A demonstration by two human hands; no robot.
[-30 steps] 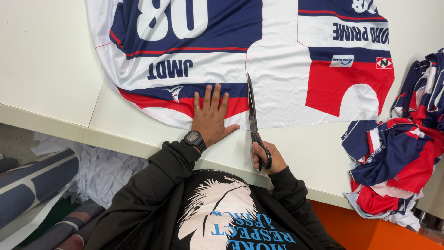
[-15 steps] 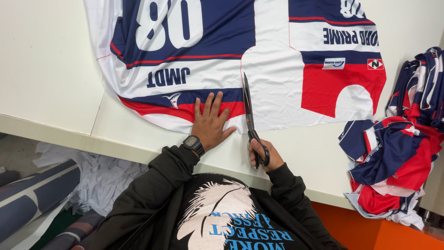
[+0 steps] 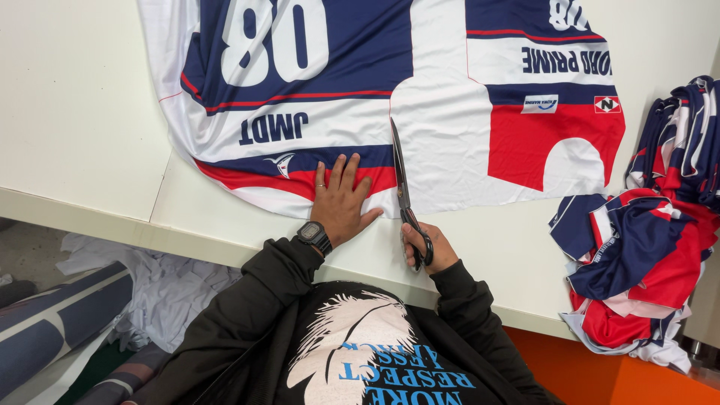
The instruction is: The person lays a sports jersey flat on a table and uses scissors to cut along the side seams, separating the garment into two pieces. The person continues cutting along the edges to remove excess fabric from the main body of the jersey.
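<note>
From the head camera I looked straight down at the white worktable (image 3: 90,127), where a large sheet of printed sports fabric in white, navy and red (image 3: 450,127) lay spread flat, its curved lower edge just short of the table's near edge. My left hand (image 3: 341,199) lay palm down on the red and navy band near that lower edge, fingers spread and pressing the cloth against the tabletop; it gripped nothing, only held the fabric flat. A ring showed on one finger, and a black digital wristwatch (image 3: 315,237) sat at the cuff of my black jacket sleeve (image 3: 247,315).

My right hand (image 3: 427,247) was closed through the loops of a long pair of black-handled tailor's scissors (image 3: 403,187), holding them firmly. The blades pointed away from me, lying narrow, nearly together, along the straight boundary between the navy and red panel on the left and the white panel on the right, just beside my left fingertips. I could not tell how far the cloth had parted along that line.

To the right, well apart from both hands, a heap of cut fabric pieces in the same navy, red and white (image 3: 645,240) was piled at the table's edge, partly hanging over it. Below the table on the left, crumpled white cloth scraps (image 3: 172,285) lay on the floor beside dark grey fabric rolls (image 3: 52,322).
</note>
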